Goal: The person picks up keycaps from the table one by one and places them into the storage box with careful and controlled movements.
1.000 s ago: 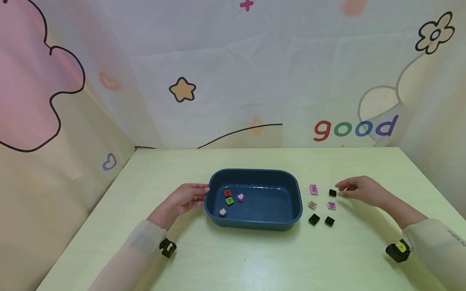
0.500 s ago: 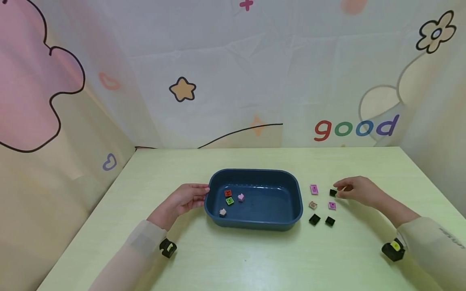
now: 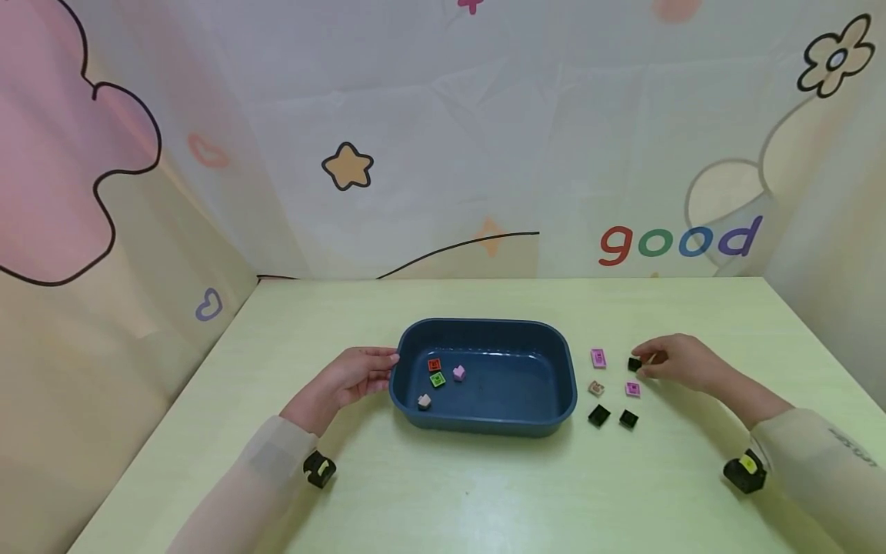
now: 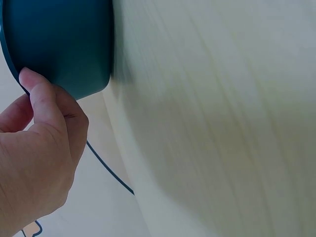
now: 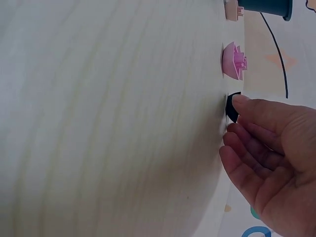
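At the left end of a dark blue plastic tray (image 3: pixel 484 427), my left hand (image 3: pixel 356 375) pinches the rim between thumb and fingers. The left wrist view shows the thumb on the tray's outer wall (image 4: pixel 74 49). On the right, my right hand (image 3: pixel 681 360) has thumb and index finger at a small black toy brick (image 3: pixel 634 364), pinching it at the table; the index fingertip is partly hidden. Closest to that hand are a pink square brick (image 3: pixel 633 389) and a pink oblong brick (image 3: pixel 598 358). A beige brick (image 3: pixel 596 388) sits nearer the tray.
Two more black bricks, a larger one (image 3: pixel 599 415) and a smaller one (image 3: pixel 628 419), lie right of the tray. Inside the tray are a red brick (image 3: pixel 434 365), a green brick (image 3: pixel 438 379), a pink brick (image 3: pixel 459 373) and a whitish brick (image 3: pixel 424 402). A printed curtain (image 3: pixel 443 154) hangs behind the table.
My right hand has moved slightly left and its fingers have come onto the black brick. My left hand stays at the tray rim. The view has tilted slightly.
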Motion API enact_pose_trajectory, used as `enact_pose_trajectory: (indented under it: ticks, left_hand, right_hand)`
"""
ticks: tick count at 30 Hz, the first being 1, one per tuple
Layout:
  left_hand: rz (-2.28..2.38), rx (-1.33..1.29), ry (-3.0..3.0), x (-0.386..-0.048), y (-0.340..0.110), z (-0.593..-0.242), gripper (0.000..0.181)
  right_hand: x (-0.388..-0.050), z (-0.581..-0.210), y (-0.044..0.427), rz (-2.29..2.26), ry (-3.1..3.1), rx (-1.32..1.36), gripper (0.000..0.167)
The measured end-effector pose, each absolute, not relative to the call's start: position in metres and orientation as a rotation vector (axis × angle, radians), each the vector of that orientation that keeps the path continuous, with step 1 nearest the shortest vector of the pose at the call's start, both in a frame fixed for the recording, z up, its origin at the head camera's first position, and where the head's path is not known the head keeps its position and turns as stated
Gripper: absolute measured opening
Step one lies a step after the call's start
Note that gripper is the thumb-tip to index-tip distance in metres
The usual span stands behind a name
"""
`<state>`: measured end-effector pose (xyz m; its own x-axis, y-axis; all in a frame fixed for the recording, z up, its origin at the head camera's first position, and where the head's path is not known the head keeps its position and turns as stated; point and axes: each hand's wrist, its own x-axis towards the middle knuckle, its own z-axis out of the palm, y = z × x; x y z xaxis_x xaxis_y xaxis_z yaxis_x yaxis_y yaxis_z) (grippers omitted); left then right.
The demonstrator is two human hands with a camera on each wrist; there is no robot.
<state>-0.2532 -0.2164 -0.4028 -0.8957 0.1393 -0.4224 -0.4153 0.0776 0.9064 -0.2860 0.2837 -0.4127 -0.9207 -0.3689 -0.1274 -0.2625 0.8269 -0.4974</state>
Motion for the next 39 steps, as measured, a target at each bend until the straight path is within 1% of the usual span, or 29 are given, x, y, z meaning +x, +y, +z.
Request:
enact_pose_trajectory:
  ticks: [16, 30, 39]
  left_hand:
    - [1.880, -0.292, 1.955, -0.252, -0.215, -0.401, 0.040]
    - [1.873, -0.309, 1.957, -0.253, -0.215, -0.402, 0.041]
    - [1.864, -0.319, 1.967, -0.254, -0.214, -0.401, 0.042]
  right_hand:
    - [-0.287, -0.415, 0.280, -0.674, 2.841, -0.495, 0.034]
    - [-0.287, -0.412, 0.281, -0.667, 2.854, -0.506, 0.033]
    - [-0.286, -0.404, 0.284, -0.629, 2.868, -0.515, 0.032]
